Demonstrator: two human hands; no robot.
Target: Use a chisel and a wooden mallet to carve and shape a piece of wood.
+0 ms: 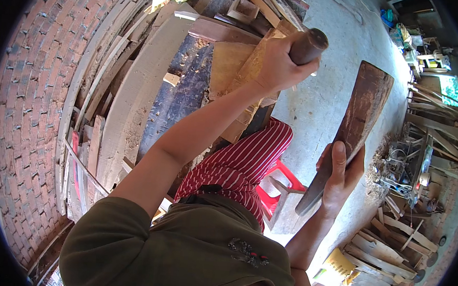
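My left hand (282, 67) is closed round a dark round wooden tool handle (309, 46), its blunt end sticking up past the thumb. The tool's lower end is hidden behind the hand. Below that hand lie pale boards (231, 64) on the dark, shaving-strewn bench top (171, 100). Out to the right, my right hand (341, 173) grips a long flat wooden club (365, 101), dark brown with a worn face. It tilts with its wide end up and away, and its narrow end passes below my fingers. The club and the tool handle are apart.
A small wood offcut (171, 79) and an open wooden box (243, 10) lie on the bench. Long planks (151, 86) line the brick wall (37, 100) at left. A red plastic stool (270, 200) stands by my leg. Scrap wood (385, 252) is heaped at right.
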